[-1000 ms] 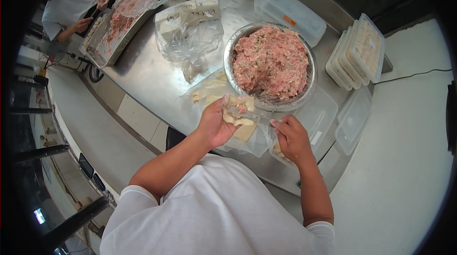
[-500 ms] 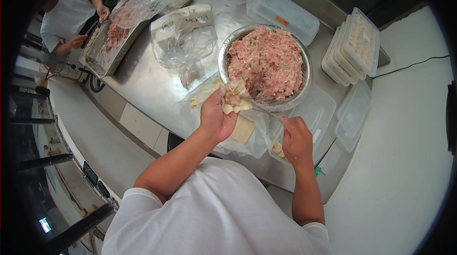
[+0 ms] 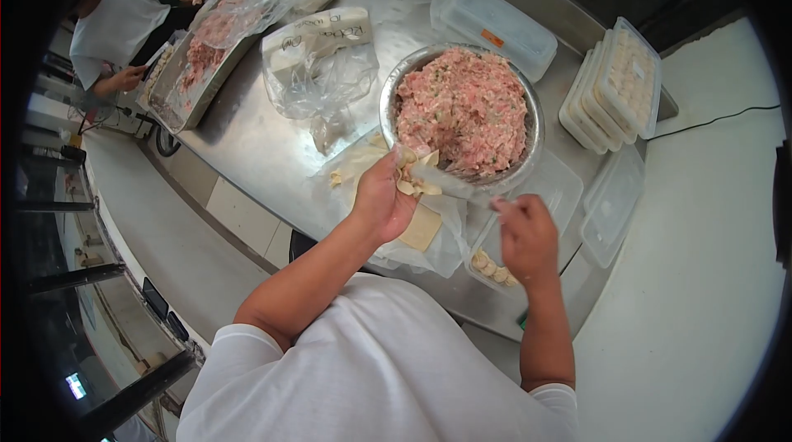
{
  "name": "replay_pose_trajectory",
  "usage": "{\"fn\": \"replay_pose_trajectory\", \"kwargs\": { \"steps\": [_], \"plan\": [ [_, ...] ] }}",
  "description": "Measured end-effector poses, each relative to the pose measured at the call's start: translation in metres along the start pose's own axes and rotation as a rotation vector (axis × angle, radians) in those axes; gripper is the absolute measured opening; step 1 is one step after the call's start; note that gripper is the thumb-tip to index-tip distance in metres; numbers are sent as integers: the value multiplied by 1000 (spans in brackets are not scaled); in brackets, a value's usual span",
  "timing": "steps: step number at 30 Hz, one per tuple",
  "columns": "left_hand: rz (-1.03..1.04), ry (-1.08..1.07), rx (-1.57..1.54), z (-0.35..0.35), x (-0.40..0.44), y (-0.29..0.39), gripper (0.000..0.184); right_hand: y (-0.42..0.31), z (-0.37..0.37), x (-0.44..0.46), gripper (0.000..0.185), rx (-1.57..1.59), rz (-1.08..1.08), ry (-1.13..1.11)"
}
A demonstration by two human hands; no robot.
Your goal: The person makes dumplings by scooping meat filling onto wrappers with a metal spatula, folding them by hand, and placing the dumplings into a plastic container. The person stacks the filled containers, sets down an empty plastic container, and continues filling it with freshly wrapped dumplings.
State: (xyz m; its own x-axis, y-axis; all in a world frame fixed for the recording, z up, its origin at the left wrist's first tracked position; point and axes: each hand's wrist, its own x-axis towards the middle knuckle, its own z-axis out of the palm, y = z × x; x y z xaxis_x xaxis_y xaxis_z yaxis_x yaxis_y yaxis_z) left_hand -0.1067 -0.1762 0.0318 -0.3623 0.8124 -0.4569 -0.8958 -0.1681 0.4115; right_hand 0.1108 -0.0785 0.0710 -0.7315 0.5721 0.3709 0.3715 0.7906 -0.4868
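My left hand [image 3: 382, 201] is closed around a pale dough wrapper [image 3: 410, 177] with filling, just in front of a metal bowl [image 3: 386, 116]. Pink minced meat [image 3: 466, 108] with green bits is heaped in that bowl. Slightly blurred, my right hand [image 3: 525, 232] grips the end of a flat spatula [image 3: 458, 187], whose other end reaches the wrapper. Below my left hand a square wrapper [image 3: 421, 228] lies on plastic sheeting [image 3: 452, 246]. Several folded dumplings [image 3: 490, 266] sit in a clear container beside my right hand.
Bagged white packs [image 3: 318, 50] lie left of the bowl. Behind it is a lidded plastic box [image 3: 503, 31]; stacked filled boxes [image 3: 623, 87] and a loose lid [image 3: 612, 207] are at right. At upper left, a co-worker [image 3: 124, 17] stands by a meat tray [image 3: 194, 104].
The wrapper has gone from lying fairly open to gathered in my left hand. My right hand has shifted slightly right with the spatula. The co-worker's hands have moved apart.
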Motion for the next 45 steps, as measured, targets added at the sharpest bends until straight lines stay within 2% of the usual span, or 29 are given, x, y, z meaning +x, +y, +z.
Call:
{"fn": "replay_pose_trajectory", "kwargs": {
  "steps": [3, 6, 8, 9, 11, 12, 14, 15, 16, 18, 22, 24, 25, 26, 27, 28, 29, 30, 31, 32, 33, 34, 36, 38, 40, 42, 43, 44, 45],
  "plan": [
    [-22, -43, -1, 10, -5, -4, 41, 3, 27, -13, 35, -50, -10, -56],
    [14, -95, 15, 9, -12, 2, 43, -6, 14, -13, 32, -39, 9, -28],
    [-46, -310, -45, 7, -22, 13, 36, -18, -2, -10, 31, 50, 78, 12],
    [-57, -318, -39, 4, -18, 13, 36, -22, -10, -10, 29, 139, 135, 49],
    [15, -192, 320, -5, -9, 12, 30, -25, -18, -12, 27, 211, 153, 60],
    [9, -199, 325, -6, -12, 11, 30, -27, -21, -15, 26, 288, 162, 58],
    [295, -268, 1232, -9, -24, 6, 36, -30, -22, -19, 25, 246, 168, -20],
    [420, -268, 1327, -3, -22, 3, 45, -32, -23, -23, 25, 210, 172, -105],
    [415, -277, 1331, 1, -23, 4, 45, -32, -25, -27, 25, 209, 180, -99],
    [389, -294, 1637, 8, -23, 6, 34, -27, -32, -32, 26, 115, 160, -178],
    [526, -383, 1704, 15, -26, -8, 21, -15, -69, -42, 22, 136, 241, -160],
    [266, -323, 1304, 15, -18, -15, 11, -12, -75, -47, 16, 205, 392, -23],
    [285, -312, 1359, 16, -15, -20, 10, -11, -69, -54, 16, 205, 410, -17],
    [273, -324, 1364, 13, -12, -29, 10, -7, -54, -62, 14, 337, 516, -8],
    [242, -372, 1211, 9, -8, -41, 13, -4, -38, -69, 15, 470, 619, 3],
    [212, -417, 1058, 9, -5, -51, 18, -2, -18, -77, 15, 469, 628, 14],
    [127, -434, 883, 23, -14, -63, 25, -5, 5, -84, 19, 641, 617, 108],
    [116, -445, 890, 32, -22, -75, 25, -11, 19, -87, 23, 812, 600, 205],
    [-10, -470, 829, 40, -29, -88, 28, -22, 26, -86, 23, 810, 609, 221],
    [-139, -493, 768, 43, -34, -97, 32, -33, 33, -86, 24, 1172, 715, 314],
    [-14, -585, 909, 39, -33, -105, 33, -38, 36, -88, 24, 1537, 805, 414],
    [-34, -602, 917, 35, -30, -110, 33, -36, 38, -93, 24, 1535, 811, 443],
    [448, -819, 1278, 32, -22, -111, 30, -29, 47, -106, 29, 1544, 879, 574],
    [421, -916, 1343, 34, -20, -108, 35, -14, 47, -128, 30, 1579, 883, 618],
    [267, -1142, 1350, 35, -21, -113, 44, 1, 42, -154, 31, 1614, 888, 645],
    [262, -1213, 1334, 35, -10, -125, 41, 14, 34, -176, 27, 1329, 972, 412],
    [267, -1253, 1462, 30, 2, -134, 37, 18, 33, -181, 27, 1325, 971, 413],
    [273, -1289, 1589, 26, 13, -143, 32, 22, 32, -185, 27, 1070, 1023, 478],
    [276, -1286, 1585, 22, 22, -153, 32, 25, 33, -189, 27, 811, 1063, 533]
  ]
}}
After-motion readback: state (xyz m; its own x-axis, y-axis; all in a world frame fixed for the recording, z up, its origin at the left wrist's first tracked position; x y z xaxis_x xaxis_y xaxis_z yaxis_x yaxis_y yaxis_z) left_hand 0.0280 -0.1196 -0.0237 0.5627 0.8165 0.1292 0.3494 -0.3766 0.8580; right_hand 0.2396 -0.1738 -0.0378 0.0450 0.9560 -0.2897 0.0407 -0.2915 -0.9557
